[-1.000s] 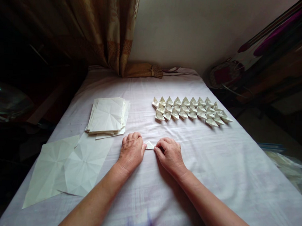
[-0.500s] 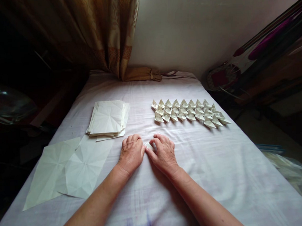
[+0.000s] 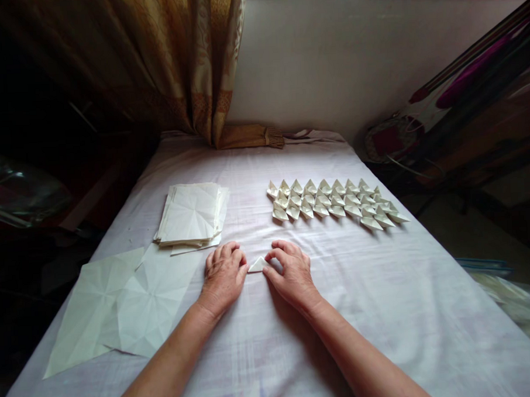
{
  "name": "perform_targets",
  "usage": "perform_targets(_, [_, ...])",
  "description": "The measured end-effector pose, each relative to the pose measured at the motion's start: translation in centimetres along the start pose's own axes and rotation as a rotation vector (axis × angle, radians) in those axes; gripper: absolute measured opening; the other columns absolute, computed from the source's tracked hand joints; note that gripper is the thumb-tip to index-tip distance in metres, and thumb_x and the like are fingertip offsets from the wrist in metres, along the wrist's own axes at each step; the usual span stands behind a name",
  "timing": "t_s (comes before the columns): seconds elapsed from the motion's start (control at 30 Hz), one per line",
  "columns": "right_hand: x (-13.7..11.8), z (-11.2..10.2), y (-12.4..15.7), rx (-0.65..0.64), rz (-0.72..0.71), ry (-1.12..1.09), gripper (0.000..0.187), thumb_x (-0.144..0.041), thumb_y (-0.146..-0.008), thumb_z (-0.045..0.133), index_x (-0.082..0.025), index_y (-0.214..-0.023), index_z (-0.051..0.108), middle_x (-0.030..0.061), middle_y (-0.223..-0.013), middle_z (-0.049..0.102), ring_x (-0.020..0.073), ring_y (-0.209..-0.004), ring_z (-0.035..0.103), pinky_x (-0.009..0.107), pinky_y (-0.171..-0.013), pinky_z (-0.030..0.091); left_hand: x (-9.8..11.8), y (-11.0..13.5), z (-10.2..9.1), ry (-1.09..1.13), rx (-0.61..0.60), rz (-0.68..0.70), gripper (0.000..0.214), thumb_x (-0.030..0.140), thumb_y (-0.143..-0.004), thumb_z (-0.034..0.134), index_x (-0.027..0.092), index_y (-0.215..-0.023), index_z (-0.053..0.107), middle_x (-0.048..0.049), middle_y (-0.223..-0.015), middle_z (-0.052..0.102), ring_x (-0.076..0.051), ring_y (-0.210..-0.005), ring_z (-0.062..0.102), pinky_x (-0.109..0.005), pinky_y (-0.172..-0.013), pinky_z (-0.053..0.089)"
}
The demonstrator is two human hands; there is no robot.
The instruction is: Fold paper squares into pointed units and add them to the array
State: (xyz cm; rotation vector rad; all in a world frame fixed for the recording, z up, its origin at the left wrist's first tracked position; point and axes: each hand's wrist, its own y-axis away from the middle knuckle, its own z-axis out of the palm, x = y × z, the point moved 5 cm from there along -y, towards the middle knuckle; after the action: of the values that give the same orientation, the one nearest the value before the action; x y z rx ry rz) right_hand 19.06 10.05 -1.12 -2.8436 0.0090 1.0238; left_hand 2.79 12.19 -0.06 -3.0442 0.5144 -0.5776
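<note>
Folded paper triangle (image 3: 258, 264): light, thin, easily crushed; best pinched at its corners. Left hand (image 3: 223, 277) curled shut on left corner, right hand (image 3: 290, 273) grip pinching right corner.

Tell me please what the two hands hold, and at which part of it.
A small folded paper triangle, flat on the cloth. The right hand pinches its right corner with thumb and forefinger; the left hand touches its left corner.
</note>
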Motion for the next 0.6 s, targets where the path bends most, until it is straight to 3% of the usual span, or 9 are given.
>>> perform_targets(0.17, [0.1, 0.0, 0.1, 0.028, -0.03, 0.002, 0.011, -0.025, -0.077, 0.068, -0.025, -0.088, 0.067, 0.0071, -0.122, 0.062, 0.0274, -0.116, 0.052, 0.046, -0.096, 0.034, 0.0, 0.1, 0.0, 0.031, 0.002, -0.007, 0.01, 0.022, -0.09, 0.052, 0.023, -0.085, 0.06, -0.0062, -0.12, 0.06, -0.025, -0.113, 0.052, -0.046, -0.101, 0.036])
perform_targets(0.33, [0.3, 0.0, 0.4, 0.061, -0.075, 0.006, 0.012, -0.03, -0.079, 0.069, -0.024, -0.09, 0.067, 0.0089, -0.122, 0.062, 0.0282, -0.117, 0.052, 0.046, -0.095, 0.035, 1.0, 0.1, 0.3, 0.059, 0.071, 0.03, 0.013, 0.033, -0.084, 0.065, 0.023, -0.09, 0.061, -0.0072, -0.121, 0.061, -0.027, -0.118, 0.051, -0.046, -0.102, 0.034])
perform_targets(0.6, [0.4, -0.1, 0.8, 0.086, -0.15, -0.022, 0.014, -0.026, -0.08, 0.065, -0.023, -0.093, 0.068, 0.0089, -0.12, 0.065, 0.0278, -0.117, 0.053, 0.044, -0.096, 0.036, 1.6, -0.1, 0.9, 0.229, 0.111, 0.02, 0.008, 0.021, -0.082, 0.064, 0.023, -0.081, 0.055, -0.0027, -0.109, 0.067, -0.023, -0.111, 0.055, -0.044, -0.101, 0.034])
